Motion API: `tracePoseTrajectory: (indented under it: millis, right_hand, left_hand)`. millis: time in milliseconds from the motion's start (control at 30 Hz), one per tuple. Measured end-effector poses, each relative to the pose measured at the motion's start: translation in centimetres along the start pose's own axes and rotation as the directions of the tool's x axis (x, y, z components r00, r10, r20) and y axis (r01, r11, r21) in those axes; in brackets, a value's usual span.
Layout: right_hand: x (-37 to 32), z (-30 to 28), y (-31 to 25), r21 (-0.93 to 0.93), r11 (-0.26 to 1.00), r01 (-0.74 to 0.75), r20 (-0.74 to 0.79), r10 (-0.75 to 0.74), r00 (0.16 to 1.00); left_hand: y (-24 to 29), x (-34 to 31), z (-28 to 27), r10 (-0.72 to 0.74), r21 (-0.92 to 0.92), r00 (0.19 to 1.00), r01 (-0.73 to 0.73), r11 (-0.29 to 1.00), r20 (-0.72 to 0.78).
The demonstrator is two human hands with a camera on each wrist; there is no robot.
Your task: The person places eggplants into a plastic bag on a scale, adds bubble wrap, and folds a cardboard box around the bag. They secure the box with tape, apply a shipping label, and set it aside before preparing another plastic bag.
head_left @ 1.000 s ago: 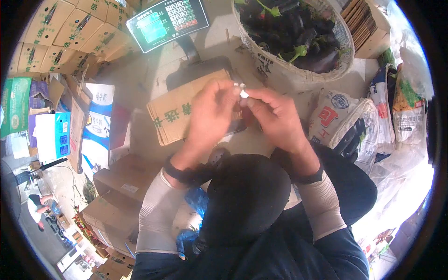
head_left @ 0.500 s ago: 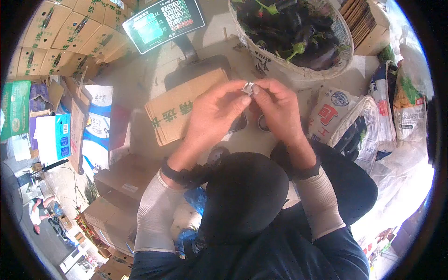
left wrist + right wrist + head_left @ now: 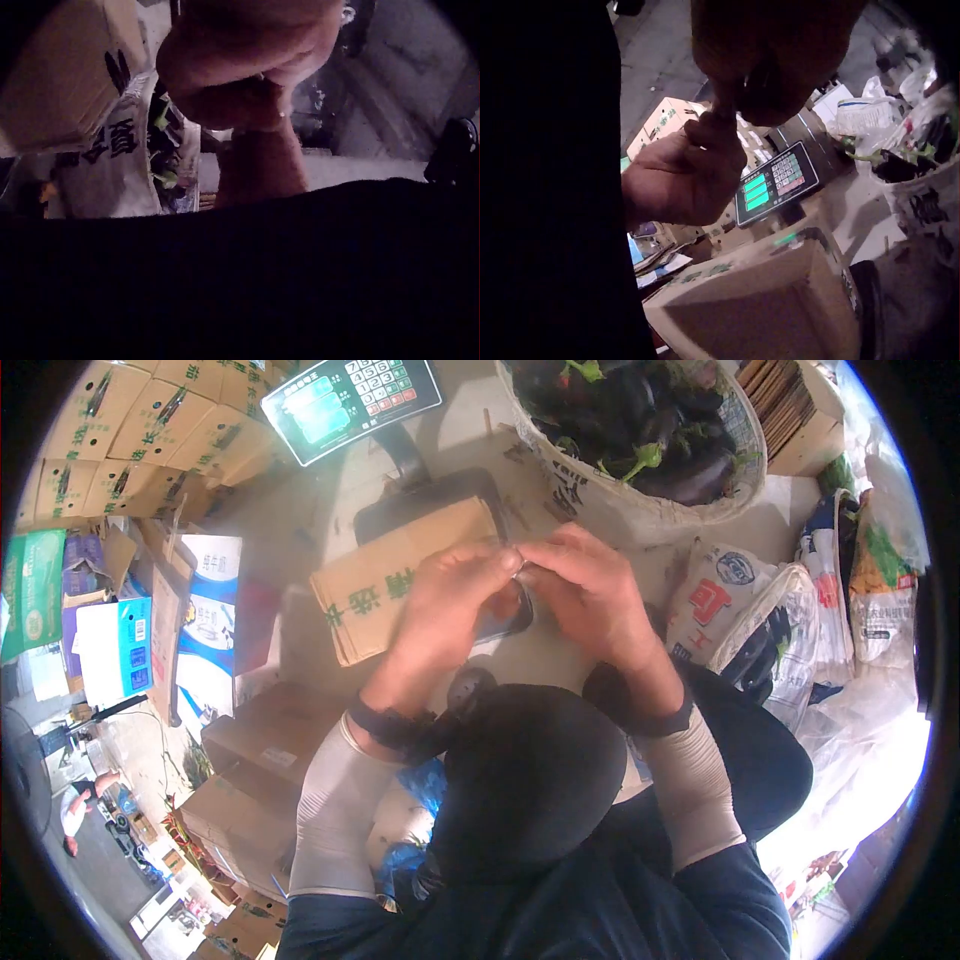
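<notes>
Fingertips of L hand & R hand meet approx. mid-view in the head cam, pinching a tiny silvery bit btwn them. Grip of each: nearly closed, thumb & index on the bit, other fingers curled; bit mostly hidden, so exact shape can't be told. Just beside/below the hands, brown cardboard w/ green print lies tilted on the scale's dark platform; scale display, lit green, stands past it. Lined basket w/ dark eggplants, incl. green stems, is on the far R side; white sack w/ red print nearer, R of the R hand. Stacked cartons far L.
</notes>
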State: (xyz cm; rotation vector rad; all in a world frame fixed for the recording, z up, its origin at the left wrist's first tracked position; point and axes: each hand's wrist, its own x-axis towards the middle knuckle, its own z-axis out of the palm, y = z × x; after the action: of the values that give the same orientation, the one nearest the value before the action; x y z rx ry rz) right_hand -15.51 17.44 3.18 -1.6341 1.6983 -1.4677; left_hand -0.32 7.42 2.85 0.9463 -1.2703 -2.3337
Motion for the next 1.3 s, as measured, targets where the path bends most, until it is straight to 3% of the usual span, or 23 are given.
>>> tracePoseTrajectory:
  millis: [33,67,133,167,200,233,267,333,367,400,467,533,567,633,667,733,867,933,967,1033,1133,1200,1300]
  right_hand:
    - [0.3,-0.2,0.0,-0.040,0.990,0.137,-0.002,-0.137,0.991]
    - [0.4,-0.3,-0.3,-0.039,0.990,0.135,-0.002,-0.135,0.991]
    - [0.7,-0.4,-0.7,-0.303,0.924,0.235,0.074,-0.223,0.972]
    - [0.5,-0.3,-0.3,-0.303,0.924,0.234,0.075,-0.222,0.972]
    - [0.2,-0.1,0.3,-0.415,0.883,0.217,0.111,-0.188,0.976]
    - [0.0,0.0,0.8,-0.522,0.829,0.203,0.144,-0.149,0.978]
    - [-0.2,0.0,1.2,-0.520,0.830,0.201,0.146,-0.146,0.978]
    - [-0.7,0.1,1.9,-0.515,0.823,0.241,0.267,-0.113,0.957]
    - [-1.2,0.4,2.3,-0.514,0.825,0.233,0.269,-0.103,0.958]
    - [-1.7,0.7,2.7,-0.427,0.892,0.145,0.212,-0.057,0.976]
    - [-2.0,0.8,2.6,-0.337,0.940,0.057,0.159,-0.003,0.987]
    - [-2.3,1.1,2.0,0.017,0.982,-0.189,-0.001,0.189,0.982]
    - [-2.4,1.2,1.4,0.015,0.981,-0.192,0.001,0.192,0.981]
    - [-2.2,1.4,0.5,0.190,0.879,-0.438,0.006,0.445,0.895]
    - [-2.2,1.6,0.4,0.190,0.877,-0.440,0.003,0.448,0.894]
    - [-2.2,2.0,0.6,0.389,0.638,-0.664,0.094,0.690,0.718]
    - [-3.6,2.8,2.2,0.513,0.509,-0.691,0.146,0.742,0.655]
    - [-4.4,2.5,3.7,0.637,0.352,-0.686,0.214,0.774,0.596]
    - [-5.1,2.3,5.2,0.641,0.343,-0.687,0.207,0.785,0.585]
    - [-6.4,1.2,9.0,0.487,0.521,-0.701,-0.023,0.810,0.586]
    - [-9.2,-2.1,13.4,0.322,0.502,-0.803,-0.118,0.863,0.492]
    - [-13.0,-2.9,17.7,0.119,0.419,-0.900,-0.127,0.906,0.405]
    - [-16.2,-3.0,20.2,0.122,0.356,-0.926,-0.125,0.931,0.342]
  left_hand:
    - [-0.1,-0.1,-0.2,-0.069,-0.136,0.997,0.071,0.988,0.018]
    - [-0.1,-0.1,-0.2,-0.070,-0.136,0.997,0.072,0.988,0.017]
    - [-0.2,-0.2,-0.3,-0.101,-0.254,0.995,0.097,0.962,-0.001]
    - [0.2,-0.3,-0.2,-0.102,-0.254,0.995,0.098,0.962,-0.001]
    - [0.9,-0.6,-0.1,-0.082,0.108,0.996,0.086,0.990,-0.044]
    - [1.3,-0.8,0.0,-0.049,0.456,0.996,0.078,0.887,-0.076]
    - [0.7,-0.7,-0.2,-0.052,0.454,0.996,0.082,0.887,-0.079]
    - [-0.4,-0.6,-0.1,0.356,0.753,0.923,-0.338,0.564,0.147]
    - [-0.3,-0.6,-0.4,0.285,0.797,0.939,-0.317,0.514,0.190]
    - [0.0,-0.7,-0.3,0.278,0.794,0.941,-0.315,0.520,0.191]
    - [0.3,-0.6,-0.3,0.055,0.614,0.993,-0.110,0.782,0.109]
    - [-0.1,-0.4,-0.3,0.077,0.632,0.983,-0.166,0.757,0.166]
    - [-0.4,-0.4,-0.3,0.061,0.603,0.989,-0.132,0.787,0.138]
    - [-0.9,-0.4,-0.1,0.043,0.573,0.993,-0.098,0.814,0.110]
    - [-1.1,-0.4,0.0,0.132,0.559,0.982,-0.186,0.808,0.136]
    - [-1.8,-0.4,0.3,0.214,0.544,0.963,-0.269,0.795,0.163]
    - [-3.6,0.2,0.1,0.190,0.692,0.976,-0.207,0.691,0.102]
    - [-4.1,0.5,0.0,0.171,0.769,0.982,-0.165,0.617,0.074]
    - [-4.1,0.6,0.0,0.201,0.759,0.979,-0.135,0.636,0.006]
    - [-4.2,0.9,-0.3,0.208,0.679,0.973,-0.088,0.729,-0.096]
    - [-3.2,1.1,-1.1,0.179,0.586,0.969,-0.047,0.809,-0.169]
    - [-2.4,1.3,-0.9,0.150,0.544,0.971,-0.027,0.839,-0.184]
    - [-2.1,1.6,-1.7,0.171,0.596,0.982,-0.094,0.798,-0.074]
